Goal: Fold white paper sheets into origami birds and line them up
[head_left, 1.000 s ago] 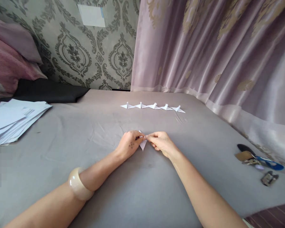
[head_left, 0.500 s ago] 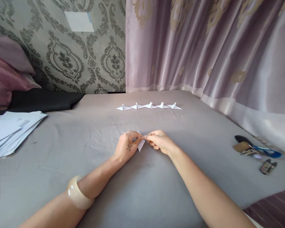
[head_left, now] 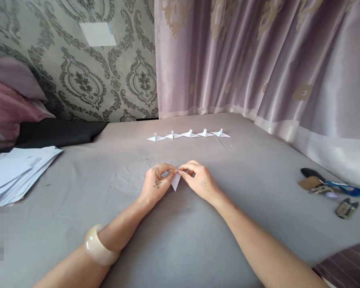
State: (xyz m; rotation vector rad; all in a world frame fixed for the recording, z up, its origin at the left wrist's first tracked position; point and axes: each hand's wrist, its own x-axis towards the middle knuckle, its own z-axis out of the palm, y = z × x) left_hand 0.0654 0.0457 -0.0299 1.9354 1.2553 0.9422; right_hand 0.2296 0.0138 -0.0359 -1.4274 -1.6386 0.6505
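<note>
Left hand (head_left: 157, 182) nearly closed, pinching a folded paper (head_left: 175, 184) just below frame center, right hand (head_left: 200, 181) curled, pinching its top, five paper shapes (head_left: 189, 134) in a row above

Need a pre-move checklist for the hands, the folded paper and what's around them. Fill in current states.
1. Left hand grips the folded paper: ok, pinched between thumb and fingers.
2. Right hand grips it too: ok, fingertips at its upper part, close to the left fingertips.
3. Creases sharp and aligned: cannot tell, fingers cover much of the paper.
4. Row of five folded paper pieces apart from the hands: ok, lined up beyond them.
5. Paper stack neat: not ok, edges are fanned out.
6. Keys away from the hands: ok, far off to the right.
</note>
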